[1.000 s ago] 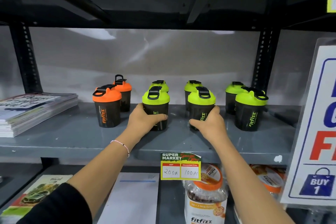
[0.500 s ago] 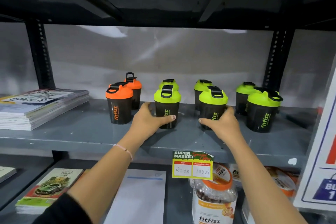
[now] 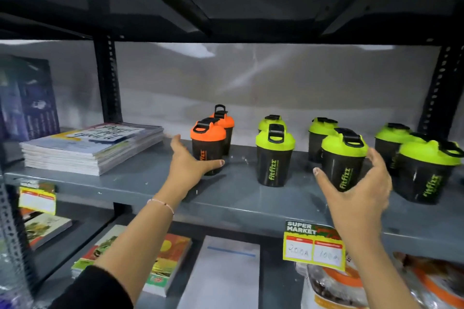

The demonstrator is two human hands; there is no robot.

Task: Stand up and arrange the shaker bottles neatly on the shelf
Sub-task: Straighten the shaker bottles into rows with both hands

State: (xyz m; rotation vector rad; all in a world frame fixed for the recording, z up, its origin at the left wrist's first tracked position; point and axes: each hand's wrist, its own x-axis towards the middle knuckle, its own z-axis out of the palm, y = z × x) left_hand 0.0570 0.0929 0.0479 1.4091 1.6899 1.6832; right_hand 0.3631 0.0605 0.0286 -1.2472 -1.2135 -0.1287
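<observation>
Several black Fitfizz shaker bottles stand upright in two rows on the grey shelf [image 3: 238, 198]. Two have orange lids, one in front [image 3: 208, 144] and one behind [image 3: 226, 121]. The others have green lids, among them a front one [image 3: 275, 155], a middle front one [image 3: 342, 158] and a right front one [image 3: 426, 170]. My left hand [image 3: 188, 165] is open at the lower left of the front orange bottle, with the thumb across its base. My right hand [image 3: 361, 190] is open and cupped around the middle front green bottle, fingers spread.
A stack of magazines [image 3: 93, 145] lies on the shelf to the left, beside a black upright post [image 3: 108, 83]. A yellow price tag [image 3: 313, 246] hangs from the shelf edge. The lower shelf holds books [image 3: 160, 256], a white pad [image 3: 226, 273] and jars [image 3: 334, 288].
My left hand has left the front green bottle and moved left to the front orange bottle. My right hand has loosened and drawn back a little from the middle green bottle. The view shifted left.
</observation>
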